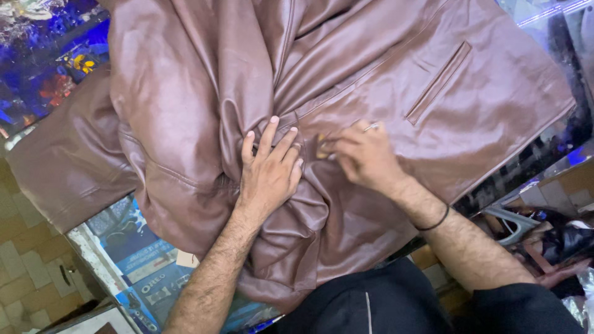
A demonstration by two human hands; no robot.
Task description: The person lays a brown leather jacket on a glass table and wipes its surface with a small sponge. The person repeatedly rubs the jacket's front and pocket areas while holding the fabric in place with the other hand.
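Head view: my left hand (269, 170) lies flat at the centre of the frame, fingers spread wide and pressed onto a brown leather jacket (371, 74), holding nothing, only pinning the bunched folds beneath the palm. Just to its right, my right hand (362, 154) curls narrow, fingertips pinched on a small yellowish tag (322, 148) that sits on the leather between the two hands; how firmly it is gripped I cannot tell. A silver ring (370, 127) shows on one finger of that hand, and a thin black band (433, 221) circles the wrist below it.

The jacket fills most of the picture, from the top edge down to the lower centre, draped over a glass counter (93, 247). A slanted welt pocket (438, 81) marks the upper right of the garment, and a sleeve (68, 161) trails off toward the left edge. The leather is gathered into deep creases around my left hand and lies smoother toward the upper right.

Under the glass at lower left, blue packets (145, 266) are on display, and a tiled floor (21, 272) shows at the far lower left. My dark clothing (371, 303) fills the bottom centre of the frame.
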